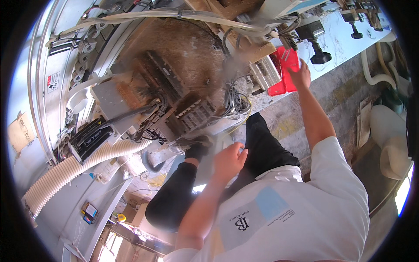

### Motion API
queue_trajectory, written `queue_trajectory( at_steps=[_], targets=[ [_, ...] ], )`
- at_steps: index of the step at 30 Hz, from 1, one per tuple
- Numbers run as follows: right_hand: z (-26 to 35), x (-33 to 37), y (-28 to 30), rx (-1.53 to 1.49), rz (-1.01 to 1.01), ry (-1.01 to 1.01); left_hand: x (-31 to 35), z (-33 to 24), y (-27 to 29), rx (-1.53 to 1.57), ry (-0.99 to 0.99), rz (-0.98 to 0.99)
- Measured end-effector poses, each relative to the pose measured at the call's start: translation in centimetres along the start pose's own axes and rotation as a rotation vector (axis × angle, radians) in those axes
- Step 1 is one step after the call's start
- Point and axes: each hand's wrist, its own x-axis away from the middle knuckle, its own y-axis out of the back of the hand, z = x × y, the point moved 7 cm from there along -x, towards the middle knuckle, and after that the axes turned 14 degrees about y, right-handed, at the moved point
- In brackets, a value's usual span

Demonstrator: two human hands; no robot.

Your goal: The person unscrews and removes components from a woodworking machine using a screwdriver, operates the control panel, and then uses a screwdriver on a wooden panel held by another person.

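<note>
My right hand (300, 77) reaches out to a red plastic tray (277, 90) at the bench's front edge. Its fingers are apart over the tray's right side; I cannot tell whether they touch it. A small pale piece (286, 54) lies at the tray's far end. A metal block (267, 73) on the machine stands against the tray's left side. My left hand (230, 161) hangs low in front of my body, above my legs. Its fingers are loosely bent, with the visible tips apart and nothing seen between them.
Left of the tray is a dusty machine with a dark slotted block (192, 117) and bundled wires (238, 102). A ribbed cream hose (65, 174) curves at the left. Black knobs (321, 56) hang over the pale blue bench (340, 41). White tubing (376, 78) is at the right.
</note>
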Motion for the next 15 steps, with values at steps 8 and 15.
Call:
queue_trajectory(
  at_steps=[8, 15],
  targets=[
    [-5.0, 0.9, -0.1, -0.343, -0.044, -0.240, 0.6, 0.0, 0.3, -0.024, 0.155, 0.176],
    [8.5, 5.9, 0.7, -0.144, 0.097, 0.383, 1.0, -1.9, 2.1, 0.014, 0.007, 0.014]
  ],
)
